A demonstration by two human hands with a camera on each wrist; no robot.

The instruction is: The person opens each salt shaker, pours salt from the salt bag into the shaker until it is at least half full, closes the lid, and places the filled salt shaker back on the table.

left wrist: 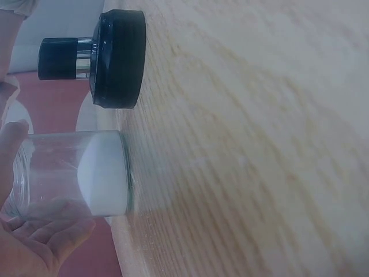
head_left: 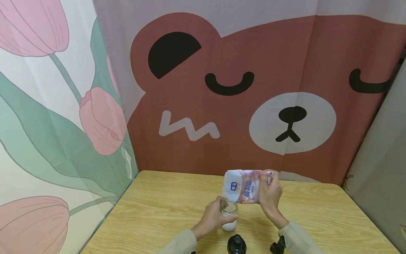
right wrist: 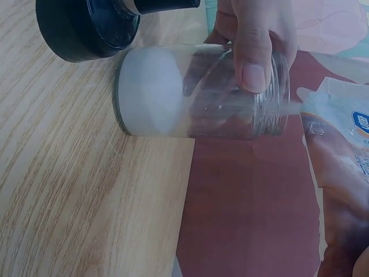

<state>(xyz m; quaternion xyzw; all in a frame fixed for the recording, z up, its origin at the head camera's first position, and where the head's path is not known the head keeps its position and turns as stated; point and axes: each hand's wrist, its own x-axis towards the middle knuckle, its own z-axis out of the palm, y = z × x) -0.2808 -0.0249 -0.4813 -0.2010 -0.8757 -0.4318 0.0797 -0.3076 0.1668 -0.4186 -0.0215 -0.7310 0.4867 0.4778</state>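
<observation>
My left hand (head_left: pixel 210 216) grips a clear glass jar (head_left: pixel 229 207) round its upper part, thumb on one side and fingers on the other. The jar stands upright on the table, its mouth uncovered. White salt (right wrist: pixel 150 92) fills roughly its lower part. My right hand (head_left: pixel 270 192) holds a pink and white salt bag (head_left: pixel 244 187) by its rear end. The bag is tipped sideways, its open corner just over the jar's mouth. In the right wrist view a thin white stream runs from that corner into the jar.
A black lid (head_left: pixel 236 244) with a narrower top and silver band stands on the table close to the jar, on my side. The wooden table (head_left: pixel 165 197) reaches back to a curtain (head_left: pixel 190 155) printed with a bear. A tulip curtain (head_left: pixel 104 120) hangs at the left.
</observation>
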